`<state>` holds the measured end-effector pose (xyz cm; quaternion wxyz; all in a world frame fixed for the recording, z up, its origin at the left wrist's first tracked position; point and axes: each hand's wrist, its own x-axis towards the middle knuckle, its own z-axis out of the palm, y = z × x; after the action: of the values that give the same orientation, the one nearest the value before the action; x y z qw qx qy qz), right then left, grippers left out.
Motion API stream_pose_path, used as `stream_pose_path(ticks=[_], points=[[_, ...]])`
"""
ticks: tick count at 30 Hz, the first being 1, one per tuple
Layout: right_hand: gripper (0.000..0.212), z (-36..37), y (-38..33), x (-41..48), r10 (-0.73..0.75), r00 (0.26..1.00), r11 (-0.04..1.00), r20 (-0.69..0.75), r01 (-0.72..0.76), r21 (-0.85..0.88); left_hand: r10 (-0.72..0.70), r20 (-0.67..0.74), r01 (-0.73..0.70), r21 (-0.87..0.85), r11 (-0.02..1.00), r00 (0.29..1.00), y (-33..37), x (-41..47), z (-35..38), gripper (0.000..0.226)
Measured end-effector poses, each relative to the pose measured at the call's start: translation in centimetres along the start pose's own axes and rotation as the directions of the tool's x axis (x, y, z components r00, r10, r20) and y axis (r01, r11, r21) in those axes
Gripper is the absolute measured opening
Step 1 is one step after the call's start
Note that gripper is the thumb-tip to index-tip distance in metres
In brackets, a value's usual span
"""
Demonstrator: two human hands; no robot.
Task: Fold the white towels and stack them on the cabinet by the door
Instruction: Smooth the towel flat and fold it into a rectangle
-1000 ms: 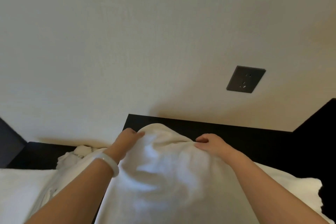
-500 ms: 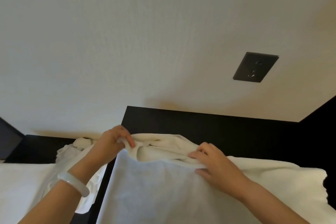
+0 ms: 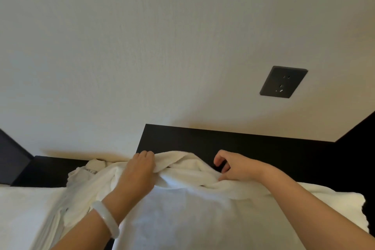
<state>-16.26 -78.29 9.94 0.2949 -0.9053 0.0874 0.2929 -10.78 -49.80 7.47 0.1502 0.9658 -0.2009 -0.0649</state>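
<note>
**Soft Terry, Held at the Far Edge**

The white towel (image 3: 182, 170) is spread across the lower middle of the view. Its far edge is bunched into a raised ridge over a dark surface (image 3: 263, 148), which meets the wall (image 3: 142, 57) below a dark socket (image 3: 283, 81). The left hand (image 3: 140, 170), with a pale bracelet (image 3: 105, 219) at its wrist, is closed over that ridge, its fingers curled round a fold of cloth. The right hand (image 3: 235, 168) rests on the towel further along the same edge with its fingers curled. Whether any cloth is pinched between them cannot be told, since only dark shows in the gap. A crumpled cloth (image 3: 85, 172) lies just beside the towel on the left.

The towel is judged to be light, limp and thick-piled — it will sag wherever it is unsupported and will hold no crease by itself. Slipping is unlikely, as terry is easily gripped, and nothing about it is fragile. It is best taken at the two corners of one edge, so that the edge can be drawn taut and laid square — a grip in mid-edge is likely to leave the fold skewed.
</note>
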Motion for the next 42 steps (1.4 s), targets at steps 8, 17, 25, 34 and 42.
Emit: stream_pose_path(ticks=[8, 17, 25, 34, 42], points=[[0.015, -3.0, 2.0, -1.5, -0.08, 0.972, 0.997, 0.22, 0.082, 0.004, -0.065, -0.073, 0.068, 0.034, 0.997, 0.995, -1.2, 2.3, -6.1, 0.014], [0.038, -2.2, 2.1, -3.0, -0.11, 0.974, 0.992, 0.197, 0.096, 0.081, -0.097, -0.018, 0.085, -0.346, 0.934, 0.995, 0.6, 4.5, -9.8, 0.033], [0.01, -2.0, 1.7, -2.0, -0.07, 0.973, 0.996, 0.221, 0.081, -0.04, -0.174, -0.085, 0.12, -0.442, 0.889, 0.981, 1.0, 4.7, -10.8, 0.028], [0.018, -11.6, -0.3, 1.5, 0.036, 0.797, 0.999, -0.603, -0.049, -0.004, -0.354, -0.019, 0.24, -0.702, 0.67, 0.935, 0.9, 10.4, -11.7, 0.009], [0.012, -6.6, 0.5, 7.6, 0.246, 0.727, 0.918, -0.641, 0.037, 0.394, -0.504, 0.011, 0.413, -0.589, 0.695, 0.864, -2.0, 13.4, -5.8, 0.01]])
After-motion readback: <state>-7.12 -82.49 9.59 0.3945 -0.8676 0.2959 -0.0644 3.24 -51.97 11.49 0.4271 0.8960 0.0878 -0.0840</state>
